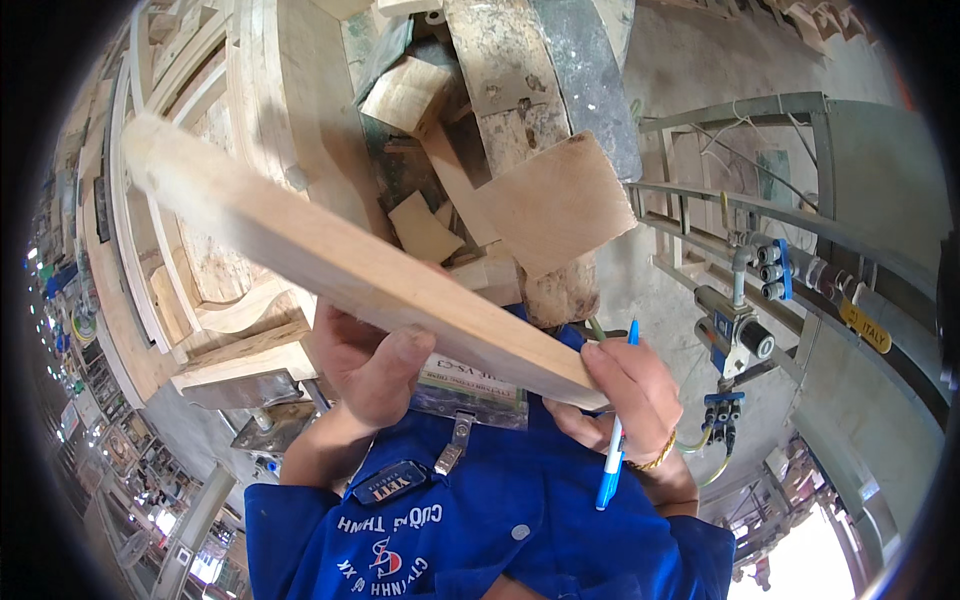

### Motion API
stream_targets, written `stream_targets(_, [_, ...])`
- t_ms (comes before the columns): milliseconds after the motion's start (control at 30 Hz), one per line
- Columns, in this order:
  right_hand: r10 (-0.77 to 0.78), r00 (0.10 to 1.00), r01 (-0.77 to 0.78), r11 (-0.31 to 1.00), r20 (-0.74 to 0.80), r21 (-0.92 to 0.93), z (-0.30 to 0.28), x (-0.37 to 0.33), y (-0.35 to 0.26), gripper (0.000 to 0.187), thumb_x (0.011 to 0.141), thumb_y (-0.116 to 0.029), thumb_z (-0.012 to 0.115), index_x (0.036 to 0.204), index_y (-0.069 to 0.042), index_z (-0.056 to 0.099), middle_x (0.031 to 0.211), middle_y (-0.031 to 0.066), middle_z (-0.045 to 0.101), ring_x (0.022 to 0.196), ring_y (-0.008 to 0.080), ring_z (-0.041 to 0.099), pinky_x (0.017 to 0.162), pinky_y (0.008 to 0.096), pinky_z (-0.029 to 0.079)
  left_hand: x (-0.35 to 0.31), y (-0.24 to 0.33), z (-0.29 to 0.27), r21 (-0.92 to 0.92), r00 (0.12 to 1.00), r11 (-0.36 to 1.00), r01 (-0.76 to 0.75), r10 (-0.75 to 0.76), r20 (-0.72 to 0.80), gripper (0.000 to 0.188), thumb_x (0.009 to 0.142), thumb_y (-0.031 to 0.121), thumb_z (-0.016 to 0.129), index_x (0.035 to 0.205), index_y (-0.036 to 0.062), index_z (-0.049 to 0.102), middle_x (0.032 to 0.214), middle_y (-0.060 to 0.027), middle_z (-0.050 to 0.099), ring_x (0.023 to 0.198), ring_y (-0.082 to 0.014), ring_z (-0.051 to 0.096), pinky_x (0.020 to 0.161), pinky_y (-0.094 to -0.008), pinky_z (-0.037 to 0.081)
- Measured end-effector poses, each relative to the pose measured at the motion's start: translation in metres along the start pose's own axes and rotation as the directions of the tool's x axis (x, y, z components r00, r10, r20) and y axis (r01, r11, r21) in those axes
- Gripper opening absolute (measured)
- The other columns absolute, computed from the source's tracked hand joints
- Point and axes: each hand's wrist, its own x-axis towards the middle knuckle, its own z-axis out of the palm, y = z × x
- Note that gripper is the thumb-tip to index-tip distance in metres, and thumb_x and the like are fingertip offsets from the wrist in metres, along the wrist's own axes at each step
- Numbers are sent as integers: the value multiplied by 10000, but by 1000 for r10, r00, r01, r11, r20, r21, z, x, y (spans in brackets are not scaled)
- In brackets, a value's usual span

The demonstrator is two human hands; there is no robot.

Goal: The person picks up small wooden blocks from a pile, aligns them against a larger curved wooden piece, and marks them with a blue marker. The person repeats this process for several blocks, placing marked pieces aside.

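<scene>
A long, pale wooden board (350, 265) slants across the view in front of my chest, from the far left down to the right. My left hand (375, 365) grips its near side around the middle, thumb pressed against the face. At the lower right end, my right hand (640, 395) pinches the board between thumb and fingers. A blue and white pen (611, 465) is tucked in that same right hand, pointing down past the fingers. The board partly hides the fingers of my left hand.
Wood offcuts (422, 228) and a square-ended wood block (555, 205) lie ahead on the worn machine or bench (515, 75). Stacked wooden parts (230, 230) fill the left side. At the right stands a metal frame (830, 150) with pneumatic valves (740, 330) and hoses.
</scene>
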Motion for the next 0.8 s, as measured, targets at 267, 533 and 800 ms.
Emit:
stream_targets(267, [131,991,-133,983,-21,-123,9,0,-4,558,602,-177,842,1067,40,622,905,187,624,751,304,633,634,343,521,35,-1,26,-242,988,960,138,-149,-28,450,834,45,671,1214,-18,439,1102,-112,591,1009,-165,583,913,-317,450])
stream_targets(533, [150,983,-158,985,-106,-74,19,1,0,529,547,-178,832,991,50,660,839,138,607,655,253,601,545,326,488,44,1,28,-214,990,967,138,-141,-1,436,846,14,643,1226,-26,432,1111,-126,593,1024,-175,588,925,-315,452])
stream_targets(800, [151,980,-161,984,-128,-75,20,-1,-1,528,521,-205,832,967,35,681,832,119,606,613,223,584,516,305,469,47,-1,25,-183,992,975,124,-123,14,458,843,14,651,1241,-22,425,1118,-123,589,1023,-179,586,935,-312,442])
